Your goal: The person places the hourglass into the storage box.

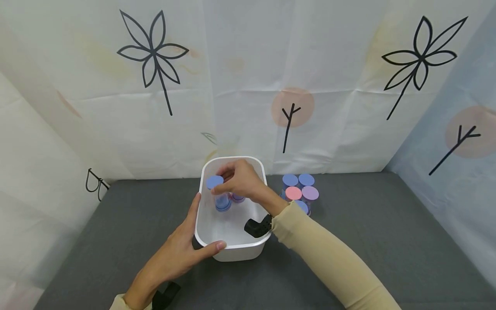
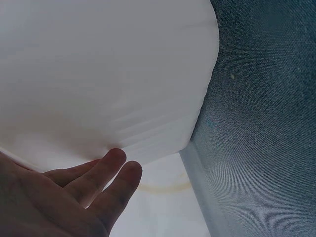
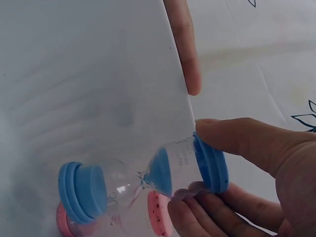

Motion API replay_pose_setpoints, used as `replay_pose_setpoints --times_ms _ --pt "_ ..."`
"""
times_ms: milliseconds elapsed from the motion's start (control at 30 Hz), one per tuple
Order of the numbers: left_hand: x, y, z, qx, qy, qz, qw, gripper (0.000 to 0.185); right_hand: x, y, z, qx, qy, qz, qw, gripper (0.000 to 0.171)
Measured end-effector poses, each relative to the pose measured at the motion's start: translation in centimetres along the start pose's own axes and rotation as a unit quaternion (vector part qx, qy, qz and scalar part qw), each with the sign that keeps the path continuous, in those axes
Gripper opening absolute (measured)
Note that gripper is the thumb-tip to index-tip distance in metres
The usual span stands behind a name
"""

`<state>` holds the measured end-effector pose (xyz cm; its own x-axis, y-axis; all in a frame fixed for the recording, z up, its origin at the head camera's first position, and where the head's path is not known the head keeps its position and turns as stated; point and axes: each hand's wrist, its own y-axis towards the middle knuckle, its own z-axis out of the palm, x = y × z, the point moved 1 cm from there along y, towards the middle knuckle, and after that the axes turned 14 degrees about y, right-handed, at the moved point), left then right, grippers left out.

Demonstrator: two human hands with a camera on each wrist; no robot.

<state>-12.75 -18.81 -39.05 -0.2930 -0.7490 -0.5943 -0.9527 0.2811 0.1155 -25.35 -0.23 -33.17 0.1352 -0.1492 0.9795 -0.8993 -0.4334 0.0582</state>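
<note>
Firstly, tabletop (image 1: pixel 135 232): dark grey, fabric-covered; it carried the tub and the group of timers.

Item, tub: a white, rounded-corner, open-topped rectangular tub (image 1: pixel 240 255), apparently plastic, its long sides running away from the wearer.

Item, left hand (image 1: pixel 178 254): spread about the tub's near left corner, straight fingers along the outer left wall, thumb on the near rim; nothing was clasped.

Item, right hand (image 1: pixel 242 181): above the tub's far half, reaching in from the right. Its grip was closed to the width of one blue cap, thumb on one side and fingertips opposite.

Item, timers outside: a group of clear sand timers with blue, pink and purple caps (image 1: pixel 293 193), standing beside the tub on the right.

Item, timer held: a clear, blue-capped sand timer with blue sand (image 3: pixel 163 173), inside the tub toward the left wall. It hung below the right grip, long axis near upright; the right hand was nearer. Contact between lower cap and tub floor could not be told.

Item, neighbour: a pink-capped clear timer (image 3: pixel 159 216), partly hidden behind it.
</note>
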Motion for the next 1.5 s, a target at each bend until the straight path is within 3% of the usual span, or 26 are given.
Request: replay_pose_setpoints --times_ms 1033,1500 --pt "0.0 0.0 0.0 0.001 -0.005 0.007 1.0 0.116 -0.9 0.0 0.0 0.008 -0.035 0.062 0.997 0.043" --pt "0.0 0.0 0.0 -0.004 0.004 0.012 0.9999 0.115 -1.2 0.2 0.3 0.019 -0.067 0.067 0.995 0.041"
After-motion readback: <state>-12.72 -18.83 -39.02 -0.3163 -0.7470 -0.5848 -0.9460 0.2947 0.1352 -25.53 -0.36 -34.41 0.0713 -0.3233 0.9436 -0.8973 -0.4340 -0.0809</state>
